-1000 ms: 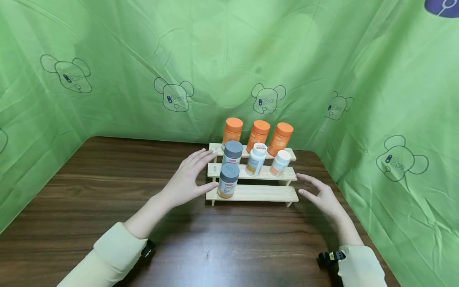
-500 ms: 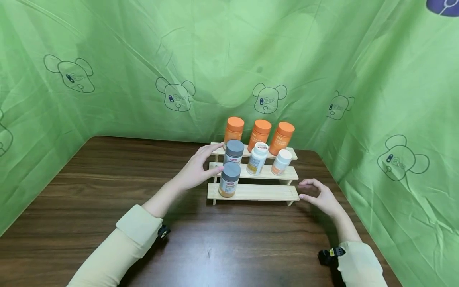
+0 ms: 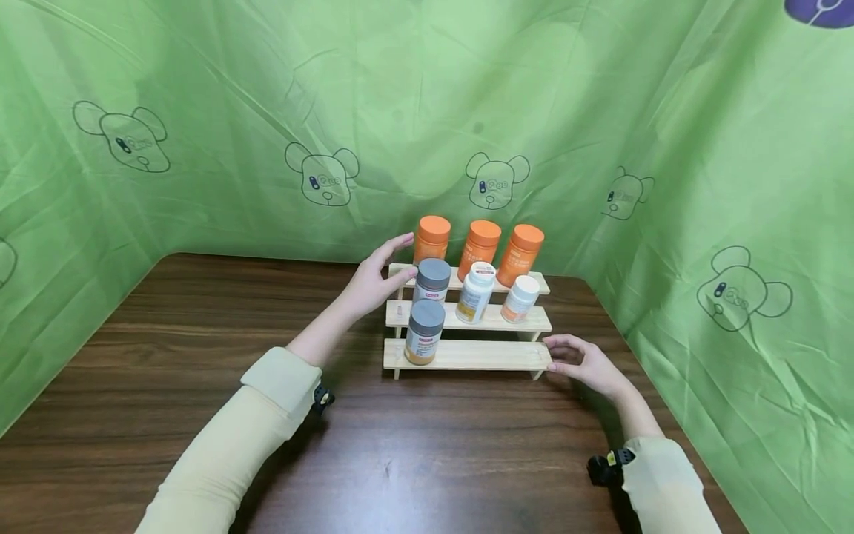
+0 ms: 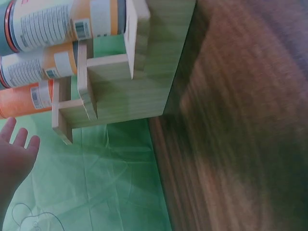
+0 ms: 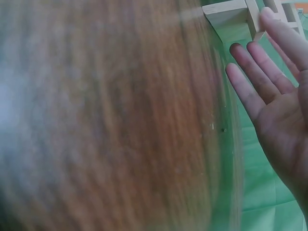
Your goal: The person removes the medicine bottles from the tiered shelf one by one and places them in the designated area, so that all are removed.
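A three-tier wooden rack holds upright bottles. My left hand is at its upper left, fingertips by the leftmost orange bottle and thumb by a grey-lidded bottle. Its fingers look extended in the left wrist view, just short of the orange bottle; the thumb is out of sight there. At the rack's right end, my right hand has its thumb and fingers beside the lowest shelf. The right wrist view shows those fingers loosely extended by the wood; whether they touch it, I cannot tell.
Two more orange bottles share the top tier. White-capped bottles stand on the middle tier, and another grey-lidded bottle is on the lowest. Green cloth surrounds the dark wooden table at the back and sides.
My left hand has moved right and farther back, from left of the rack up to the top-tier orange bottle. My right hand has come slightly lower and left, closer to the lowest shelf's end.
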{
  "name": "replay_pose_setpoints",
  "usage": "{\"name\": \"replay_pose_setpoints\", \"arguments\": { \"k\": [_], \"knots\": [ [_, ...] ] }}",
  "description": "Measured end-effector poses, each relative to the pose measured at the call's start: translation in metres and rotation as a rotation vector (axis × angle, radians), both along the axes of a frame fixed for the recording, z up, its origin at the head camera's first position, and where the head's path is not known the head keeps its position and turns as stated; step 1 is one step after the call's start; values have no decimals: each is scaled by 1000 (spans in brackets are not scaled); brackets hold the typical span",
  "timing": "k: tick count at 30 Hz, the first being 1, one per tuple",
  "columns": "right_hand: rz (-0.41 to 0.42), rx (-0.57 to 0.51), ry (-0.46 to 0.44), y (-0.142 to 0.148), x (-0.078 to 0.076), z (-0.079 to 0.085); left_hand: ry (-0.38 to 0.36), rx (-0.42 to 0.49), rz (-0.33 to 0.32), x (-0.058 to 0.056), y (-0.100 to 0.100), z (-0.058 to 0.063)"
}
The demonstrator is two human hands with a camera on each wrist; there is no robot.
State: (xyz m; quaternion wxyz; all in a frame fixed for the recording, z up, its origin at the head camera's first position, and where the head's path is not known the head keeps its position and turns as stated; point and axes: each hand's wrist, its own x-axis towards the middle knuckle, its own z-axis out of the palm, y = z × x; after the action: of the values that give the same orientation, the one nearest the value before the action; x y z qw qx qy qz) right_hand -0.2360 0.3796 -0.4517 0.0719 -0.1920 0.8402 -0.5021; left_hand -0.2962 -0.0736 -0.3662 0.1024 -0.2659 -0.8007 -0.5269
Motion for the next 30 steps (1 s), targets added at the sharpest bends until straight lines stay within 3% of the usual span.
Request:
{"name": "replay_pose_setpoints", "arguments": {
  "k": [7, 14, 18, 24, 30],
  "knots": [
    [-13, 40, -43, 2, 2, -1, -50, 37, -16, -18, 6, 10],
    [-18, 44, -95, -2, 6, 1, -128, 115, -78, -14, 9, 31],
    [-29, 51, -105, -4, 6, 2, -169, 133, -104, -22, 12, 30],
    [-42, 52, -107, -4, 4, -2, -173, 90, -79, -43, 17, 21],
    [-42, 38, -103, -3, 3, -4, -153, 46, -60, -45, 20, 30]
  ]
}}
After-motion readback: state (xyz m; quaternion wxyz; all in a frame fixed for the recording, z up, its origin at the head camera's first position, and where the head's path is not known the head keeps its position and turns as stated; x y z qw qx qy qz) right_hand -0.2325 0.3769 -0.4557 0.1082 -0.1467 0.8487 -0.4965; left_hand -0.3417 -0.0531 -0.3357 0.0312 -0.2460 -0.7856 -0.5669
